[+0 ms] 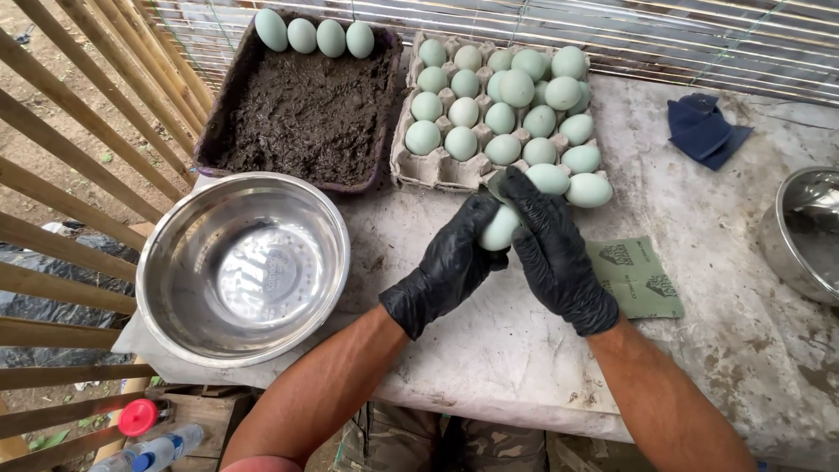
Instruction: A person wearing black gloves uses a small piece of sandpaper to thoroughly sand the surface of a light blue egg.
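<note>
My left hand [447,262] and my right hand [549,245] both wear black gloves and meet over the table's middle. Together they clasp one pale green egg [500,229]; the left cups it from below-left, the right covers it from the right with a small grey-green piece pressed against it. Just beyond my hands stands a grey cardboard egg tray [418,166] filled with several pale green eggs, some stacked on top. A dark tray of wet mud [301,114] lies to its left, with several eggs [316,37] lined along its far edge.
An empty steel bowl [243,267] sits at the table's left corner. A green sandpaper sheet [636,278] lies right of my hands. Another steel bowl [806,232] is at the right edge, a folded blue cloth [703,129] behind it. Wooden slats fence the left side.
</note>
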